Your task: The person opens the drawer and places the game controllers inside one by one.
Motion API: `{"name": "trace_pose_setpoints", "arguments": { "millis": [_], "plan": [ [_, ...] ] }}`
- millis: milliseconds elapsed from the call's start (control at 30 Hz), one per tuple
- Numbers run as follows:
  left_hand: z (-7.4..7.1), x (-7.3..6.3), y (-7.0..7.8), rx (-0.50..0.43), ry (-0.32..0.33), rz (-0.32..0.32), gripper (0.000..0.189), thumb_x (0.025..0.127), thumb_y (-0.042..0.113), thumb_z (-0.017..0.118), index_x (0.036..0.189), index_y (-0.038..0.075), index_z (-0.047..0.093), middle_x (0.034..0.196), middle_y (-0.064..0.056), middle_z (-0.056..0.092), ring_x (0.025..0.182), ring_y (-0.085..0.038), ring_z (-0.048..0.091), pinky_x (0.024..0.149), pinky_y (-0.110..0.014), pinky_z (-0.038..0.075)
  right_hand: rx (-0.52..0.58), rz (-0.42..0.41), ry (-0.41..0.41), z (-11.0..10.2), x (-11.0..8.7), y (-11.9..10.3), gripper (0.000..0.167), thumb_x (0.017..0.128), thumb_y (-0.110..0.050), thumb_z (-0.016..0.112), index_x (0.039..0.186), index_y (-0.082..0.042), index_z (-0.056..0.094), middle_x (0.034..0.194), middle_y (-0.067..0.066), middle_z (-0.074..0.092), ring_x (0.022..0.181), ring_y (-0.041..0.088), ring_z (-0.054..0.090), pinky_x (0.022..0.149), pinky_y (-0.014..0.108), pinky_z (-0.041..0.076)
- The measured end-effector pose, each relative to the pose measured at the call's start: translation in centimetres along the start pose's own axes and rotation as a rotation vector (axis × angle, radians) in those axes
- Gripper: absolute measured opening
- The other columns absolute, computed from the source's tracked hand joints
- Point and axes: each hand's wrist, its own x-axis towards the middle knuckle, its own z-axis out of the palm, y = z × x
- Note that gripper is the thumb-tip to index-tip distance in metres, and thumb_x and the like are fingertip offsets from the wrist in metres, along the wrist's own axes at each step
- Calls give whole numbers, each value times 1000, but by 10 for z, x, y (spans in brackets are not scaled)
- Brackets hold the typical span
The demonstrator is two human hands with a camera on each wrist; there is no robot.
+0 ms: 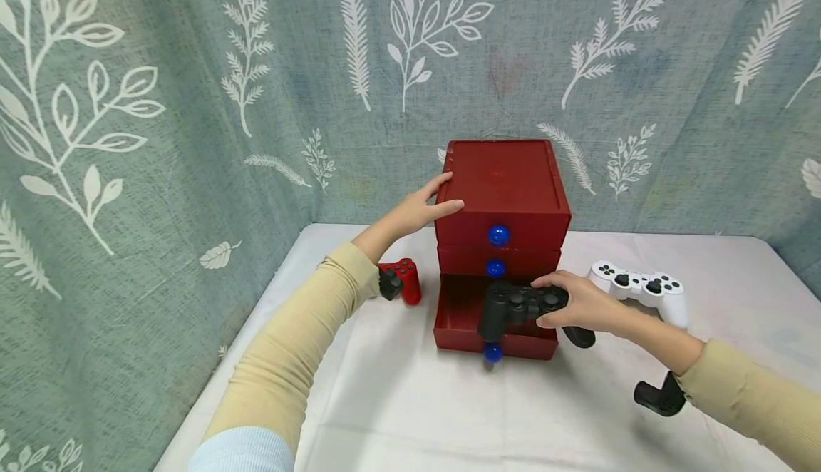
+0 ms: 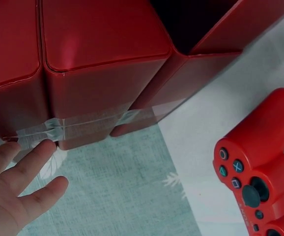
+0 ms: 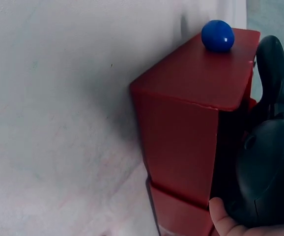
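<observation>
A black game controller point(image 1: 497, 315) is gripped by my right hand point(image 1: 593, 308), thumb and fingers on its right side. It hangs over the pulled-out bottom drawer point(image 1: 458, 340) of a red three-drawer cabinet point(image 1: 503, 172). In the right wrist view the controller point(image 3: 265, 167) lies close to the drawer's rim. My left hand point(image 1: 420, 209) rests with extended fingers at the cabinet's upper left edge. The left wrist view has these fingers point(image 2: 39, 157) beside the cabinet's taped back edge. Each drawer front carries a round blue knob; the two upper drawers are closed.
Left of the cabinet a red game controller point(image 1: 408, 283) lies on the white-covered table point(image 1: 410, 415), partly hidden by my left wrist. A white game controller point(image 1: 635, 283) lies to the right, beyond my right forearm. A patterned green curtain point(image 1: 308, 65) hangs behind and on the left.
</observation>
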Motion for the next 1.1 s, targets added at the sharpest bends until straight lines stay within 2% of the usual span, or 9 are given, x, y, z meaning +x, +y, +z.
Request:
{"name": "trace_pose_setpoints", "arguments": {
  "millis": [233, 533, 667, 933, 1100],
  "plan": [
    [0, -1, 0, 1, -3, -4, 76, 83, 57, 54, 146, 40, 14, 151, 2, 22, 134, -21, 30, 102, -43, 34, 22, 11, 8, 5, 8, -2, 62, 70, -34, 75, 121, -4, 55, 118, 19, 52, 99, 29, 49, 82, 47, 46],
    [0, 0, 0, 0, -4, -2, 76, 84, 57, 54, 146, 40, 13, 151, 1, 21, 133, -21, 31, 101, -43, 35, 17, 44, 25, 11, 17, -1, 60, 71, -34, 73, 120, -3, 55, 118, 20, 53, 100, 31, 50, 84, 49, 46],
    [0, 0, 0, 1, -1, -2, 76, 83, 57, 54, 145, 40, 14, 151, 1, 22, 133, -22, 31, 101, -43, 36, -41, 15, 58, 14, 19, -3, 57, 71, -33, 72, 117, -2, 57, 115, 20, 53, 98, 31, 52, 82, 50, 47],
    [0, -1, 0, -9, -1, 4, 75, 84, 56, 54, 146, 38, 14, 151, 1, 22, 132, -22, 33, 99, -42, 37, -161, -97, 130, 23, 22, -11, 52, 68, -28, 74, 110, -1, 61, 109, 20, 55, 98, 35, 51, 81, 51, 46],
    [0, 0, 0, -18, -5, 5, 76, 84, 55, 54, 146, 38, 14, 151, 0, 22, 130, -23, 35, 97, -41, 40, -178, -125, 144, 28, 25, -15, 51, 67, -27, 74, 109, -1, 62, 109, 20, 55, 99, 37, 51, 82, 53, 45]
  ]
}}
